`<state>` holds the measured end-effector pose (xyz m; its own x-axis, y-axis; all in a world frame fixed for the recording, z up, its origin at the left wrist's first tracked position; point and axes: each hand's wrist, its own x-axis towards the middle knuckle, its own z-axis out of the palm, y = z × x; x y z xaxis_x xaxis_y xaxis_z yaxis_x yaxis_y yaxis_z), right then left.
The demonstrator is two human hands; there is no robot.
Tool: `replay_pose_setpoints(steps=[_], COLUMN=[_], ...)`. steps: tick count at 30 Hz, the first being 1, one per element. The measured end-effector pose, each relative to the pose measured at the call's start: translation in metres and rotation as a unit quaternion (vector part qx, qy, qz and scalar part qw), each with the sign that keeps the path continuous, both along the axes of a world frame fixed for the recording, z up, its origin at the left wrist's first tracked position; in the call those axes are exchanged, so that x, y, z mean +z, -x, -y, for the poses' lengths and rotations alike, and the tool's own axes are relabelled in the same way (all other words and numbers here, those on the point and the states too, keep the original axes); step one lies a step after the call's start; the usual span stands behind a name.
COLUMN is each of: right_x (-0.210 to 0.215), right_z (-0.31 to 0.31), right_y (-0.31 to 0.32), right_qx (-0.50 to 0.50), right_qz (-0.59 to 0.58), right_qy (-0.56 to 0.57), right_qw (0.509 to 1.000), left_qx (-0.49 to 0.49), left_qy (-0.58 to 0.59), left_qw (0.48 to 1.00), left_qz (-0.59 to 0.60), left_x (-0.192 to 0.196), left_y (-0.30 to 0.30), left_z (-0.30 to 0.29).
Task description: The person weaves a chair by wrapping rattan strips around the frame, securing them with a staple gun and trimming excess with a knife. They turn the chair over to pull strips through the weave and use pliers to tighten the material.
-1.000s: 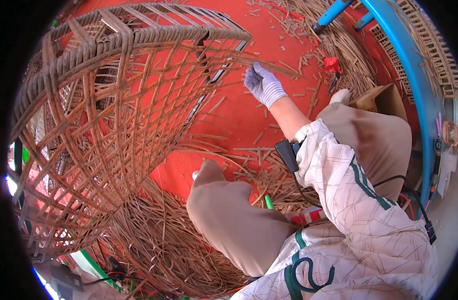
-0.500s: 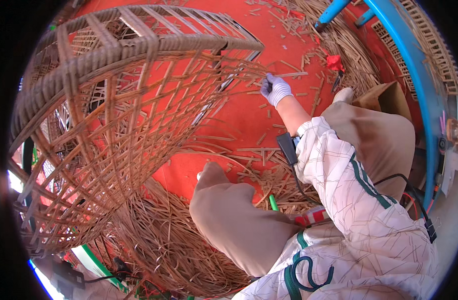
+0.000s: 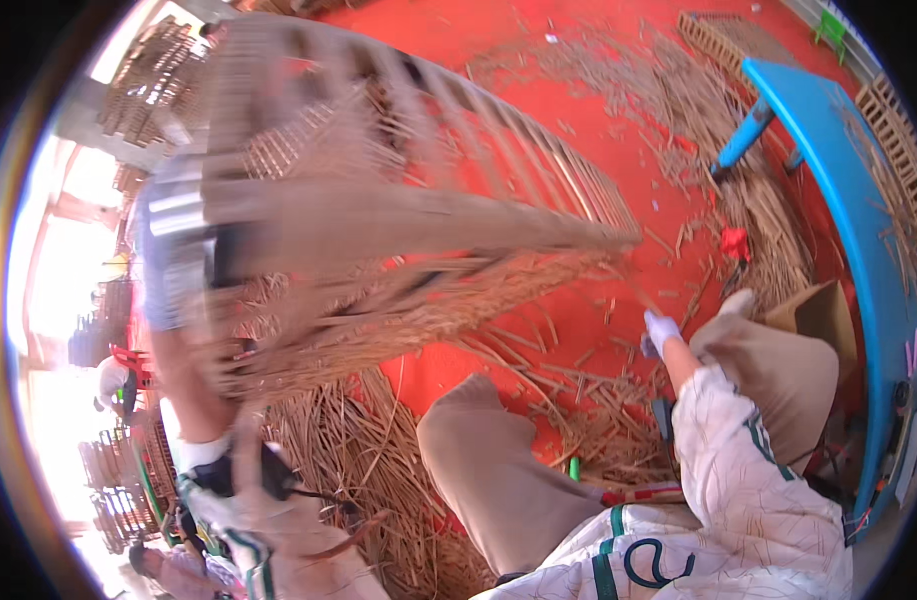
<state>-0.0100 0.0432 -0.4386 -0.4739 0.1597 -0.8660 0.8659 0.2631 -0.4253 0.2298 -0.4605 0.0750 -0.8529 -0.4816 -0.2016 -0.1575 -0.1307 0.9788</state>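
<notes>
A large woven rattan piece [image 3: 409, 225] with a wrapped rim and slatted side is tilted in front of me, smeared by motion. My left hand [image 3: 179, 215], in a striped glove, is at its left end; blur hides the fingers. My right hand [image 3: 661, 332], in a pale glove, is closed beyond the piece's right corner. A thin rattan strand [image 3: 637, 290] runs from that corner to its fingers.
Loose rattan strips [image 3: 364, 440] lie heaped by my left leg, more along the red floor [image 3: 569, 350]. A blue table [image 3: 829, 150] stands at right, a cardboard box [image 3: 814, 315] by my right knee. Other people [image 3: 114, 385] are at far left.
The woven piece has turned and tipped, its near side now foreshortened. My left arm has come into view at its left end. My right hand has moved right and nearer.
</notes>
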Motion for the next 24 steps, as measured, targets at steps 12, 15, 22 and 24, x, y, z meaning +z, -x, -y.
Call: replay_pose_setpoints(steps=[12, 15, 22, 24], right_x=[0.309, 0.41, 0.401, 0.374], right_z=[-0.138, -0.162, -0.186, -0.171], right_y=[-0.006, -0.049, -0.086, -0.101], right_qx=[0.012, 0.092, 0.244, 0.264], right_qz=[-0.512, -0.631, -0.627, -0.559], right_qy=[0.146, 0.066, 0.116, 0.238], right_qw=[0.847, 0.767, 0.731, 0.749], left_qx=[-0.143, -0.163, -0.108, -0.121], left_qy=[0.543, 0.578, 0.586, 0.559], left_qw=[0.826, 0.799, 0.801, 0.819], left_qz=[-0.045, -0.007, -0.056, -0.045], left_x=[-0.046, -0.074, -0.087, -0.082], left_y=[0.139, 0.124, 0.088, 0.079], left_z=[-0.356, -0.425, -0.443, -0.445])
